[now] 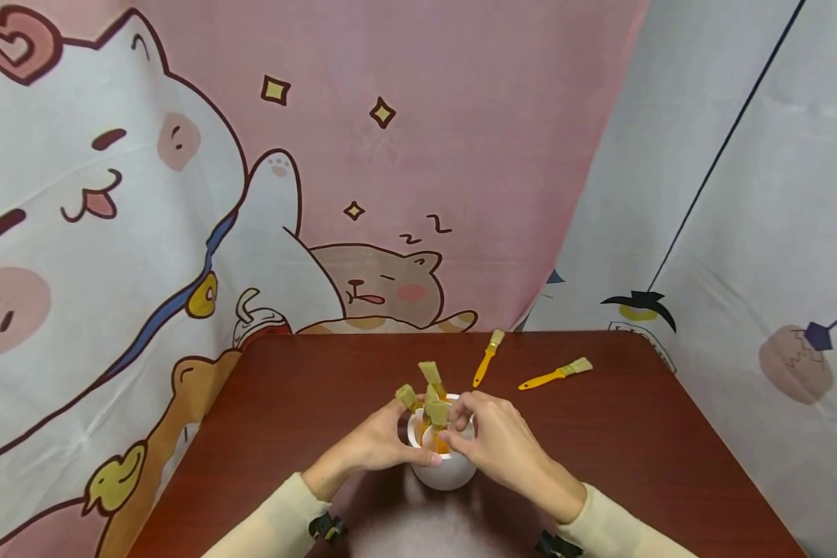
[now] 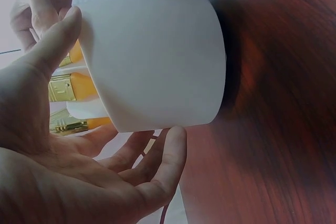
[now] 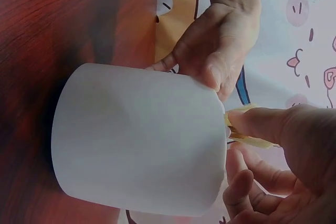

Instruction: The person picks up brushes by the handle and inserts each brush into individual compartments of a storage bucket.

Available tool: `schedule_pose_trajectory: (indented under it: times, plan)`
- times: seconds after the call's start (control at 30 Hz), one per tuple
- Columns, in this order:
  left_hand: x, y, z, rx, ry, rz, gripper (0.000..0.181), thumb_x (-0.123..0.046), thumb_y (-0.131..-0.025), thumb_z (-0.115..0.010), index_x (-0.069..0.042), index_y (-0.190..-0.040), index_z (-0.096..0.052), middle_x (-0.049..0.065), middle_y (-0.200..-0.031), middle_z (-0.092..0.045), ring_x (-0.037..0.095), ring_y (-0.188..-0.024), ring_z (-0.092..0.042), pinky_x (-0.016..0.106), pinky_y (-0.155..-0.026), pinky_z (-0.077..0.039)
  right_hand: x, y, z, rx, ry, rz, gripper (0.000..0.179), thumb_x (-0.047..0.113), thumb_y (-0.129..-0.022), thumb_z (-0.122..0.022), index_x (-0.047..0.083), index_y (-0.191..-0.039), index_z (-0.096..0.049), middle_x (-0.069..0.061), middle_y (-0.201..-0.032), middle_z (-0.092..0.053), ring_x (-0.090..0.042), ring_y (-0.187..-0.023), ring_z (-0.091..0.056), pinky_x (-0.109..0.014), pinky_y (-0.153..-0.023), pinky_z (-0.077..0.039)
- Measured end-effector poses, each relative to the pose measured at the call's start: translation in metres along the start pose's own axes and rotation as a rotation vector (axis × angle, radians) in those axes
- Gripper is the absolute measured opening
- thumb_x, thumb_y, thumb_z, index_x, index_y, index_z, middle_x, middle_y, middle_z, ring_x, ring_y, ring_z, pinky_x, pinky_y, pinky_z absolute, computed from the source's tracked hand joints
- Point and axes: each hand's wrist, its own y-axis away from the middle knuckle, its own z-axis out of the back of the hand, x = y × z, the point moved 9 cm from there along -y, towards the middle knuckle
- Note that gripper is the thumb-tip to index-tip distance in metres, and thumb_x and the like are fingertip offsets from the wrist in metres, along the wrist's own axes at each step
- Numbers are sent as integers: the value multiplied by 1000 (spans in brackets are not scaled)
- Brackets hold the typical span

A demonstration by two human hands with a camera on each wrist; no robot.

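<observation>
A white cup (image 1: 444, 474) stands upright near the front of the table, bristle ends of several paintbrushes (image 1: 429, 373) rising out of it. My left hand (image 1: 374, 439) grips the cup from the left, thumb along the near rim and fingers round the far side. At the right side of the rim, my right hand (image 1: 505, 446) pinches the nearest paintbrush (image 1: 437, 413) low, close to its metal band, its other fingers curled. In the left wrist view, orange handles (image 2: 83, 86) with gold bands show inside the mouth. Lower handle ends are hidden by the cup's wall (image 3: 142, 137).
Two yellow-handled paintbrushes lie on the brown table (image 1: 307, 380) beyond the cup: one (image 1: 487, 363) pointing away, another (image 1: 554, 375) angled to the right. A cartoon-printed cloth (image 1: 460, 155) hangs behind the table and along both sides.
</observation>
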Motion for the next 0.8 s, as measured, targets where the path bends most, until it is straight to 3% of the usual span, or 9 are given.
schedule_pose_trajectory:
  times: [0.23, 0.5, 0.63, 0.8]
  plan:
    - [0, 0, 0, 0, -14, -20, 88, -47, -76, -97, -28, -149, -53, -5, -136, -66, 20, -126, -62, 58, -110, -49, -1, 3, 12, -27, -17, 25, 26, 32, -81, -95, 25, -94, -73, 13, -84, -66, -5, -65, -58, -19, -61, -46]
    - [1, -1, 0, -11, -41, -17, 99, -48, -76, -96, -20, -157, -48, 1, -144, -66, 22, -132, -61, 56, -115, -46, -21, 5, 35, -47, -35, -13, 26, 25, -81, -95, 25, -96, -74, 11, -83, -68, -2, -70, -60, -20, -65, -50]
    - [-1, 3, 1, -54, -65, -9, 109, -49, -74, -97, -13, -161, -43, 8, -154, -59, 28, -138, -58, 57, -117, -44, -35, 6, 50, -72, -38, -26, 24, 21, -83, -94, 23, -97, -75, 15, -84, -68, -4, -74, -64, -22, -67, -54]
    - [-7, 14, 2, -165, -37, 58, 106, -49, -70, -99, -6, -150, -46, 16, -147, -57, 32, -134, -59, 57, -114, -47, -56, 8, 69, -124, -13, -52, 19, 22, -88, -89, 26, -97, -73, 17, -83, -69, -2, -72, -64, -25, -66, -56]
